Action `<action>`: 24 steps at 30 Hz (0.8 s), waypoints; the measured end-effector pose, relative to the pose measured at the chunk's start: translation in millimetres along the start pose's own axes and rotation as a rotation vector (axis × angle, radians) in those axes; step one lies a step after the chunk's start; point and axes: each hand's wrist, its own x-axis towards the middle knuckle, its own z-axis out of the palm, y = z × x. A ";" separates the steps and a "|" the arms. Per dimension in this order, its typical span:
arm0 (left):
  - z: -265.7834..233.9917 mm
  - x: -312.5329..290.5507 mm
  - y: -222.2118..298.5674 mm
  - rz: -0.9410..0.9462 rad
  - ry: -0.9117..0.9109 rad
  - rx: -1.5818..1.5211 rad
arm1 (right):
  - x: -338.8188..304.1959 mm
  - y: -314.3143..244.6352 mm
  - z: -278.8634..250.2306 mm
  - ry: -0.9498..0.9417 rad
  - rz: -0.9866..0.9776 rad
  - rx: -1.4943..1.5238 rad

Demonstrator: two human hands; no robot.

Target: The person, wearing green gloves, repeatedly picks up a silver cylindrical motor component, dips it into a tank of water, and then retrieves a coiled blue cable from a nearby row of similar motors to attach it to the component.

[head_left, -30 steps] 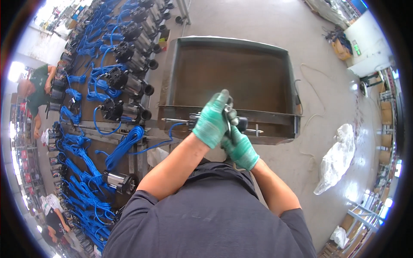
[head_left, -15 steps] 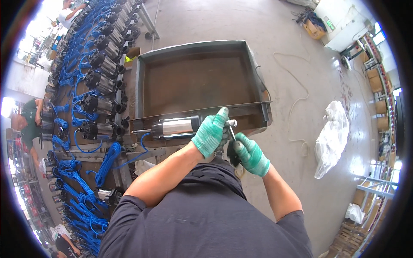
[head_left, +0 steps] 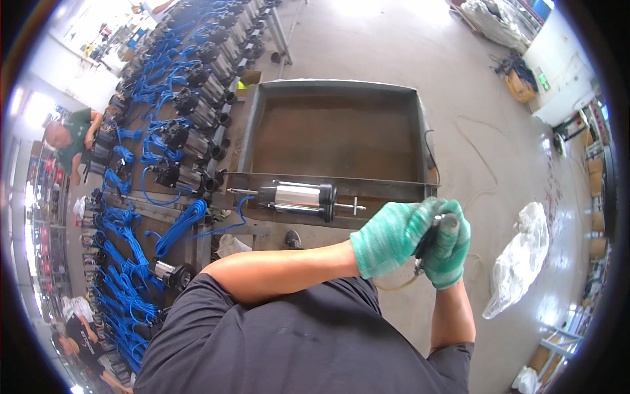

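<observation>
Both hands wear green knit gloves and are together right of the tank's front edge. My right hand (head_left: 449, 253) is closed around a dark hand-held air tool (head_left: 429, 241) with a round metal end and a hose fitting below. My left hand (head_left: 387, 240) is curled against the same tool from the left, its fingertips partly blurred. Left of the hands, a silver and black cylindrical motor (head_left: 298, 196) lies across the tank's front ledge. A thin shaft with a small crosspiece (head_left: 356, 206) sticks out of its right end, apart from both hands.
A shallow metal tank (head_left: 338, 84) of brownish liquid stands ahead. On the left, rows of similar motors (head_left: 187, 138) lie with coiled blue cables (head_left: 180, 226). Clear plastic sheeting (head_left: 522, 262) lies on the right floor. A person in green (head_left: 79, 134) is at the far left.
Both hands have moved right, away from the motor, with the tool. The motor's right end and its shaft now show uncovered. The view has shifted, so the scene sits farther right.
</observation>
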 end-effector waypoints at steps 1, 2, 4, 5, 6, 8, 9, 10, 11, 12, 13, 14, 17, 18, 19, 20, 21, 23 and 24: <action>4.3 0.6 -2.3 0.129 0.010 0.025 | -0.9 0.7 -3.6 0.006 0.052 0.025; 7.0 2.0 -4.7 0.248 0.041 0.173 | 3.2 4.1 -1.3 0.054 -0.066 -0.001; 10.4 11.2 -9.1 0.480 0.122 0.496 | 2.1 1.4 -2.3 0.089 -0.051 0.070; 10.7 16.8 -9.2 0.483 0.126 0.501 | 3.2 -7.0 0.5 0.127 -0.026 0.103; 10.5 22.4 -9.1 0.586 0.168 0.633 | 5.3 -10.2 2.1 0.122 -0.028 0.106; 5.9 38.5 -9.6 0.836 0.255 0.883 | 12.7 -15.3 4.3 0.228 0.161 0.147; -1.8 48.0 -12.0 0.906 0.248 0.906 | 17.3 -20.0 4.1 0.223 0.161 0.146; -9.6 57.2 -18.2 0.907 0.209 0.991 | 20.5 -25.8 4.1 0.203 0.408 0.253; -18.1 66.8 -25.7 0.907 0.169 1.076 | 25.4 -29.0 4.5 0.179 0.656 0.358; -27.4 77.6 -33.6 0.910 0.109 1.128 | 33.1 -15.3 6.0 0.248 0.771 0.364; -34.0 85.0 -36.8 0.918 0.049 1.181 | 36.5 -0.1 -1.0 0.187 0.811 0.425; -35.6 85.3 -42.9 0.858 0.022 1.233 | 35.2 8.4 0.1 0.190 0.812 0.431; -28.2 75.3 -54.4 0.556 -0.003 1.012 | 33.3 42.1 -7.3 0.217 0.592 0.293; -19.3 74.5 -55.5 0.244 -0.015 0.826 | 28.9 49.6 -11.1 0.241 0.380 0.151; -9.5 71.7 -66.0 0.429 0.045 0.415 | 28.6 31.9 -4.7 0.255 0.323 -0.045; -3.1 72.3 -75.3 0.217 0.043 0.200 | 28.0 36.8 -4.5 0.271 0.164 -0.157; 7.1 70.1 -68.9 -0.001 0.021 -0.025 | 21.2 40.3 -9.0 0.303 0.013 -0.275; 7.7 53.7 -37.1 -0.202 -0.044 -0.149 | 13.6 22.0 -12.5 0.243 -0.006 -0.280; 15.6 47.5 -39.2 0.032 0.043 -0.061 | 12.9 8.9 -12.7 0.195 -0.032 -0.289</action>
